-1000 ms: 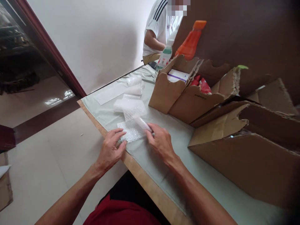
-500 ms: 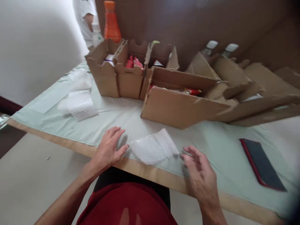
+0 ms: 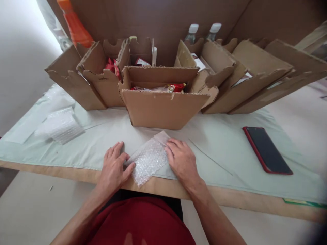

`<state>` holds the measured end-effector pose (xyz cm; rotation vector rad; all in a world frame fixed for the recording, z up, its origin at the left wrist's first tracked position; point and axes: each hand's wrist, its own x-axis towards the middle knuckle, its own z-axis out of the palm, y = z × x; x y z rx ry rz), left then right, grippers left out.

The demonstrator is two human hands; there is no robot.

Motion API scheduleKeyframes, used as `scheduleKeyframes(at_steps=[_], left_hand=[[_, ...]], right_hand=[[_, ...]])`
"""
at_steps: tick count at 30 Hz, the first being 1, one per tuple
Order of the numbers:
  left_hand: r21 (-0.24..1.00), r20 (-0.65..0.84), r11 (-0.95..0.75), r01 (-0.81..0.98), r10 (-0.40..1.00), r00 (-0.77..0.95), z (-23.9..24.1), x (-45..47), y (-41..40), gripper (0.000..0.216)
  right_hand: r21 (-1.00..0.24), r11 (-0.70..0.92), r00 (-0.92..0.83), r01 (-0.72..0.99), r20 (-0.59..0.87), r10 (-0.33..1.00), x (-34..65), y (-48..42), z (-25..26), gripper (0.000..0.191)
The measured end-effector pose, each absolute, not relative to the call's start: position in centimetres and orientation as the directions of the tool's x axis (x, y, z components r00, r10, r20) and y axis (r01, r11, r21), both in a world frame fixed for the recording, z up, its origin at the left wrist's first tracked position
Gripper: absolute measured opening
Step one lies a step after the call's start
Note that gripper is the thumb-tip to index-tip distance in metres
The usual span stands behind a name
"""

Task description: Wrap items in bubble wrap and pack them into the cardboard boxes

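A clear bubble wrap pouch (image 3: 150,159) lies flat near the table's front edge, its flap end (image 3: 161,136) pointing away to the right. At its left edge rests my left hand (image 3: 115,164), fingers apart, with the thumb and index fingertips touching or nearly touching the plastic. My right hand (image 3: 182,160) lies over the pouch's right end, fingers stretched out and resting on it rather than wrapped round it. Part of that end is hidden under the fingers.
More bubble wrap pouches (image 3: 62,126) lie on the left. Cardboard bins (image 3: 166,110) with red packets stand behind, near an orange bottle (image 3: 78,29) and two white-capped bottles (image 3: 191,33). A red-cased phone (image 3: 268,149) lies to the right on the pale cloth (image 3: 219,136).
My right hand has moved left onto the pouch's right end. My left hand stays by the left edge. The pouch is turned slightly, and the camera view has swung right.
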<state>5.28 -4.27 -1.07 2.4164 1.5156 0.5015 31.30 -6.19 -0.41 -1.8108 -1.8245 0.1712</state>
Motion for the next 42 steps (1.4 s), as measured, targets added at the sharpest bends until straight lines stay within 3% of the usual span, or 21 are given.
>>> scheduleKeyframes(at_steps=[4, 8, 10, 13, 17, 20, 24, 27, 31, 35, 39, 42], left_hand=[[0.610, 0.111, -0.340, 0.715, 0.931, 0.348, 0.9, 5.1, -4.0, 0.018], [0.798, -0.050, -0.131, 0.588, 0.958, 0.283, 4.0, 3.8, -2.2, 0.019], [0.758, -0.069, -0.117, 0.642, 0.964, 0.257, 4.4, 3.4, -0.9, 0.025], [0.544, -0.013, -0.197, 0.815, 0.970, 0.243, 3.2, 3.1, 0.7, 0.041], [0.358, 0.297, -0.338, 0.870, 0.925, 0.237, 1.9, 3.1, 0.4, 0.061], [0.321, 0.420, -0.491, 0.810, 0.840, 0.343, 2.3, 4.8, -1.3, 0.070], [0.233, 0.282, -0.720, 0.654, 0.694, 0.663, 1.8, 7.3, -2.1, 0.066], [0.165, 0.111, -0.748, 0.643, 0.662, 0.741, -0.2, 7.2, -1.2, 0.061], [0.163, 0.065, -0.737, 0.656, 0.671, 0.738, -2.0, 5.9, -0.5, 0.060], [0.257, 0.103, -0.720, 0.644, 0.683, 0.723, -2.0, 5.6, -0.8, 0.057], [0.365, 0.196, -0.633, 0.683, 0.770, 0.608, -1.1, 4.5, 0.0, 0.051], [0.353, 0.213, -0.520, 0.778, 0.854, 0.474, -0.9, 3.8, 1.1, 0.049]], right_hand=[[-0.756, -0.011, 0.317, 0.654, 0.261, 0.912, 34.8, -9.1, 1.7, 0.026], [-0.818, -0.176, 0.519, 0.548, 0.167, 0.838, 36.1, -11.7, 3.4, 0.029], [-0.764, -0.208, 0.518, 0.611, 0.188, 0.834, 36.1, -12.0, 2.5, 0.035], [-0.569, -0.250, 0.433, 0.783, 0.210, 0.877, 36.4, -11.9, 0.3, 0.043], [-0.295, -0.240, 0.340, 0.925, 0.362, 0.868, 37.6, -12.0, -0.4, 0.050], [-0.202, -0.053, 0.138, 0.978, 0.435, 0.890, 35.8, -10.7, 1.2, 0.047], [-0.176, 0.327, -0.273, 0.929, 0.271, 0.923, 29.5, -6.8, 1.8, 0.045], [-0.176, 0.455, -0.432, 0.873, 0.152, 0.889, 27.8, -5.4, 0.0, 0.046], [-0.110, 0.347, -0.329, 0.931, 0.155, 0.932, 33.2, -8.6, -2.3, 0.055], [-0.012, 0.120, -0.114, 0.993, 0.243, 0.963, 39.9, -13.0, -1.7, 0.047], [-0.115, 0.139, -0.089, 0.984, 0.358, 0.930, 40.5, -12.1, 0.5, 0.039], [-0.185, 0.203, -0.135, 0.962, 0.326, 0.936, 38.8, -8.2, 0.4, 0.042]])
